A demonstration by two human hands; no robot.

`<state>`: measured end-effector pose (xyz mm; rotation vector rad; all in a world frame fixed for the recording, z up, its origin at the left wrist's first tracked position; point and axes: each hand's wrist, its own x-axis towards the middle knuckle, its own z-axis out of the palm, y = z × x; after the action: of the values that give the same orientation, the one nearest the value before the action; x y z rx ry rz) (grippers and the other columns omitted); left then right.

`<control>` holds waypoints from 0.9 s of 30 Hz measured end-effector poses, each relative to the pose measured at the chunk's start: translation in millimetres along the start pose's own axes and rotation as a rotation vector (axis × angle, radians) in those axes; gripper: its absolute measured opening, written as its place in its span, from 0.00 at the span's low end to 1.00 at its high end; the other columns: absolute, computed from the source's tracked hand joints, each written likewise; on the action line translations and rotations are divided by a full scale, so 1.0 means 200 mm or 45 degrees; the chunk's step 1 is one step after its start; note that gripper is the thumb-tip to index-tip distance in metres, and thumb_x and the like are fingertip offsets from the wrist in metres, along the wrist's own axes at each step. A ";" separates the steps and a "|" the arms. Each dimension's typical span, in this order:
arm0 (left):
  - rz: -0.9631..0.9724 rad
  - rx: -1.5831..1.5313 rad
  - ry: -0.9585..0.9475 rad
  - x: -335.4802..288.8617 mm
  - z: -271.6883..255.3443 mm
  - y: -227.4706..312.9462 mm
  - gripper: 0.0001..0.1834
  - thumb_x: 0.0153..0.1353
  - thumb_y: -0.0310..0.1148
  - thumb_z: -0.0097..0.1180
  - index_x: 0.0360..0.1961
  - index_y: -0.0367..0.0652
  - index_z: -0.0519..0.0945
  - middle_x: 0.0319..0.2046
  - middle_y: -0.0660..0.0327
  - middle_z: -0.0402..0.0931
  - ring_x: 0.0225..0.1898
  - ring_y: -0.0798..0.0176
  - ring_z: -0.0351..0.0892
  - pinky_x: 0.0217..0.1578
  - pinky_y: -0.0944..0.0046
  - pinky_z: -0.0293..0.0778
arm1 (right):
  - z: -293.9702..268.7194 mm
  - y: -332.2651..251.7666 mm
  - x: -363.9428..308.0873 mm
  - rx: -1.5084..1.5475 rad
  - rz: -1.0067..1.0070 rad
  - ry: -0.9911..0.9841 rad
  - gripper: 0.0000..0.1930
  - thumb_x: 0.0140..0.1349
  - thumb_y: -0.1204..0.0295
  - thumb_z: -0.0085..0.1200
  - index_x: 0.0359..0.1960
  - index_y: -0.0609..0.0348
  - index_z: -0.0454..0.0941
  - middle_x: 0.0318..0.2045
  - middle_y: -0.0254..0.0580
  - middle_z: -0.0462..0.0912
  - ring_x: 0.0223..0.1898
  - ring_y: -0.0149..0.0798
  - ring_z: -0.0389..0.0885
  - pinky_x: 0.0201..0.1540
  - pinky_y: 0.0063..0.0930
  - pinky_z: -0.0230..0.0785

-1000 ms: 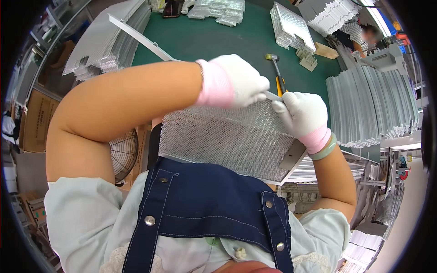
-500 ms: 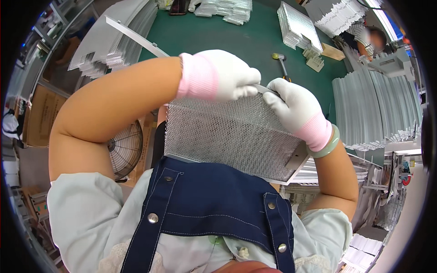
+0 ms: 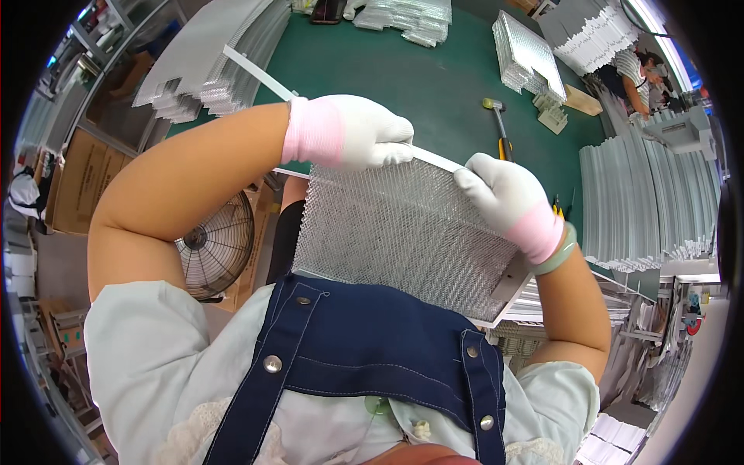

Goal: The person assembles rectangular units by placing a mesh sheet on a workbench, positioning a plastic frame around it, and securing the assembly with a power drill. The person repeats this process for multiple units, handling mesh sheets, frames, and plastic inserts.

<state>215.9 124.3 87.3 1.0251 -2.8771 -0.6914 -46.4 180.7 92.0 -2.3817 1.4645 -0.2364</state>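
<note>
A silver mesh filter panel (image 3: 395, 232) leans against my apron, with pale metal edging along its lower and right sides. Along its upper edge runs a narrow white metal strip (image 3: 435, 160). My left hand (image 3: 368, 133), in a white glove with a pink cuff, is closed around the strip's left part. Farther right, my right hand (image 3: 500, 192), gloved the same way, pinches the strip between thumb and fingers. A bare stretch of strip shows between the hands. The left fingers hide the strip's course beyond them.
On the green table (image 3: 372, 74) lie a hammer (image 3: 499, 128), a stack of mesh panels (image 3: 528, 56) and a wood block (image 3: 583, 101). Metal strips (image 3: 632, 201) are piled at right, flat sheets (image 3: 209, 58) at left. A fan (image 3: 213, 244) stands lower left; another person (image 3: 635, 77) is far right.
My hands have moved apart along the upper edge, the left one leftward, the right slightly down and right. More of the white strip shows between them. The whole view has shifted slightly.
</note>
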 end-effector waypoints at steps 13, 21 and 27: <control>0.223 0.319 0.326 -0.01 0.05 0.01 0.12 0.68 0.40 0.53 0.35 0.42 0.77 0.24 0.54 0.79 0.30 0.46 0.81 0.35 0.51 0.78 | 0.12 -0.10 0.15 -0.227 -0.350 0.275 0.12 0.70 0.60 0.51 0.35 0.54 0.76 0.25 0.48 0.81 0.29 0.52 0.83 0.33 0.45 0.75; 0.148 0.471 0.392 0.01 0.09 -0.03 0.13 0.68 0.41 0.53 0.31 0.44 0.77 0.20 0.55 0.77 0.25 0.46 0.80 0.32 0.50 0.76 | 0.10 -0.04 0.15 -0.136 -0.240 0.158 0.14 0.70 0.59 0.49 0.39 0.57 0.80 0.31 0.51 0.83 0.37 0.54 0.83 0.41 0.45 0.75; 0.008 0.366 0.263 0.07 0.18 -0.17 0.18 0.73 0.43 0.45 0.34 0.43 0.80 0.24 0.53 0.81 0.30 0.47 0.83 0.37 0.50 0.79 | -0.02 0.62 0.10 0.315 0.489 0.407 0.17 0.71 0.62 0.51 0.44 0.65 0.82 0.34 0.48 0.85 0.37 0.42 0.84 0.44 0.34 0.74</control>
<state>220.4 107.2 39.9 1.0414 -2.8465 -0.1587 -141.9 111.1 50.3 -1.8856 1.8748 -0.6806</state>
